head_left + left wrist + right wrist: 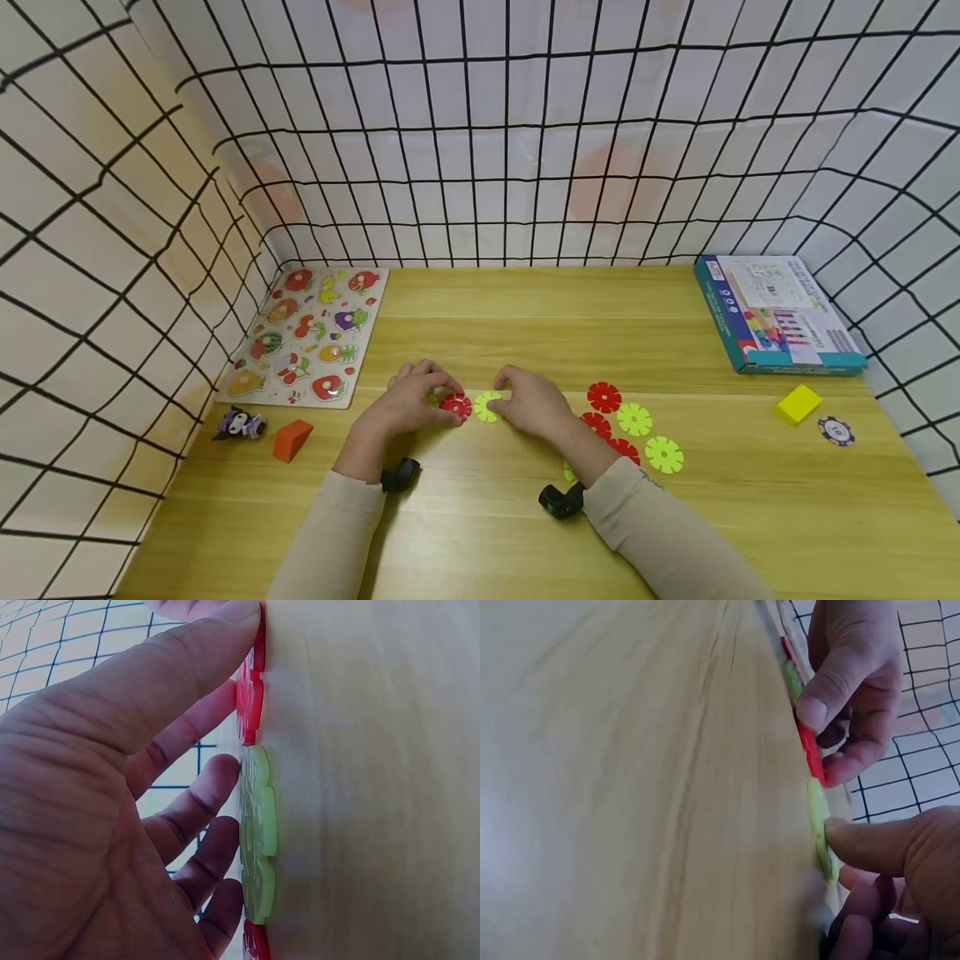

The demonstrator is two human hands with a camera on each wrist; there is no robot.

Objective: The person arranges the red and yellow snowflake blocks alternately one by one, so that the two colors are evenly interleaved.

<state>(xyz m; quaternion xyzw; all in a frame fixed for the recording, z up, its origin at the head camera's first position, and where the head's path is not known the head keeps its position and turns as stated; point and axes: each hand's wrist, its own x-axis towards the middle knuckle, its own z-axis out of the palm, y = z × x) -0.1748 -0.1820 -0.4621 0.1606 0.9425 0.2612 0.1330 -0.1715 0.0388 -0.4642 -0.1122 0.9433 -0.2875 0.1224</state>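
Note:
A row of notched plastic snowflake discs lies flat on the table. My left hand [412, 396] spans a red snowflake disc [457, 407], thumb and index finger at opposite edges; its other fingertips rest by a yellow-green disc [257, 832] in the row. Beyond that, the edge of another red disc [256, 941] shows in the left wrist view. My right hand [534, 404] pinches a yellow-green snowflake disc [818, 817] between thumb and index finger, just right of the red one. In the right wrist view the two discs sit nearly edge to edge.
Loose red [603, 397] and yellow-green discs [664, 454] lie by my right forearm. A fruit puzzle board [303, 337], small figure [242, 423] and orange block [292, 440] are left. A box [780, 312], yellow block [798, 404] and poker chip [836, 431] stand right. Black wire mesh [506, 150] encloses the table.

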